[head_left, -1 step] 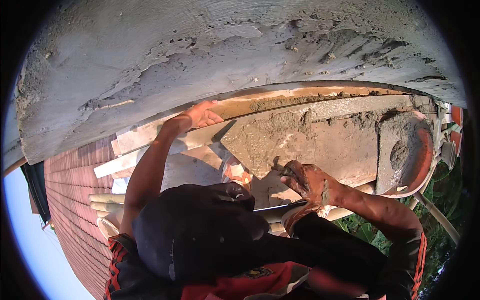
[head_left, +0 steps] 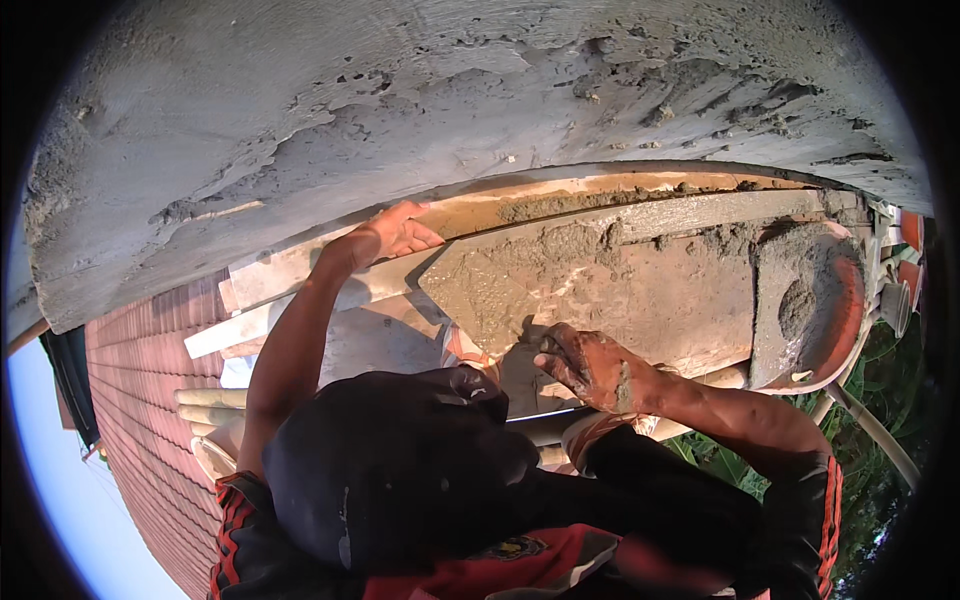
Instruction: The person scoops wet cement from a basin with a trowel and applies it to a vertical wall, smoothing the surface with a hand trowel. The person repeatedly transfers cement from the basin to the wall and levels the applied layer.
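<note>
My right hand [head_left: 592,372], smeared with mortar, is closed around the handle of a trowel [head_left: 478,300]. The wide blade is coated in wet grey mortar and lies against the lower side of a long pale straight strip [head_left: 270,318]. Farther left, my left hand [head_left: 397,236] is at that strip's upper edge, fingers stretched out to the right and apart. Wet mortar [head_left: 690,218] covers the strip's right part. Just above runs the rough underside edge of a plastered grey concrete surface [head_left: 400,110].
An orange-rimmed tub [head_left: 850,320] with wet mortar stands at the right end of a mortar-stained board [head_left: 690,310]. Poles [head_left: 212,398] lie beneath. A red tiled roof [head_left: 160,370] slopes away at left; green plants [head_left: 735,465] grow below at right.
My right hand and the trowel have shifted a little to the left along the strip. My left hand stays in about the same place.
</note>
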`<action>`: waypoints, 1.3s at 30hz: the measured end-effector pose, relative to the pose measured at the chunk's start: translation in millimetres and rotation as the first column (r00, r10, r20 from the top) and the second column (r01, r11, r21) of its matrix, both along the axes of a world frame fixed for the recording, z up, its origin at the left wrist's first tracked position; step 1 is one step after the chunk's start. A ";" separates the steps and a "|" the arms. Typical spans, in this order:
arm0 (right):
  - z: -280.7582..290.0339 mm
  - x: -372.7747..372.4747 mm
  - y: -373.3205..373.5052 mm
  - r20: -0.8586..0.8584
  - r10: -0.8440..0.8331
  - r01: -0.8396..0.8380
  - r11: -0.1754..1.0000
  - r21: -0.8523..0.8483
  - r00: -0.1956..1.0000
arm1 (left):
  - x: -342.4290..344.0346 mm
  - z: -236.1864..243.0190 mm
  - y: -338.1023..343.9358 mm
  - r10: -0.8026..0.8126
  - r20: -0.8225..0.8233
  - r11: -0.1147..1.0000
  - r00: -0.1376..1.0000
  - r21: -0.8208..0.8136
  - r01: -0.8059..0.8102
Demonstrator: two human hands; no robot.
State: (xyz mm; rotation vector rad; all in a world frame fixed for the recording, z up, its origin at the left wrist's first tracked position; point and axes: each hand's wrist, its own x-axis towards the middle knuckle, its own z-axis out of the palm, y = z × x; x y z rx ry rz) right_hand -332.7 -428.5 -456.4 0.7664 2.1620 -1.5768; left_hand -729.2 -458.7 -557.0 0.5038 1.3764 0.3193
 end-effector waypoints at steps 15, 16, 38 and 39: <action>-69.1 88.2 10.6 0.044 -0.896 0.896 0.439 -0.061 0.442 | -34.9 -51.0 -12.7 0.088 0.202 0.996 0.975 -0.039 -0.082; -74.7 118.7 23.2 -0.052 -0.918 0.919 0.392 0.037 0.393 | -40.4 -52.3 -19.6 0.067 0.140 0.998 0.988 0.010 -0.070; -42.7 -21.6 -34.1 0.047 -0.320 0.320 0.947 0.010 0.946 | 13.7 -8.7 17.2 -0.261 -0.135 0.965 0.956 -0.041 0.257; -42.1 -1.8 -21.1 0.088 -0.373 0.372 0.928 0.028 0.924 | 7.6 -10.2 16.4 -0.289 -0.064 0.955 0.955 -0.081 0.284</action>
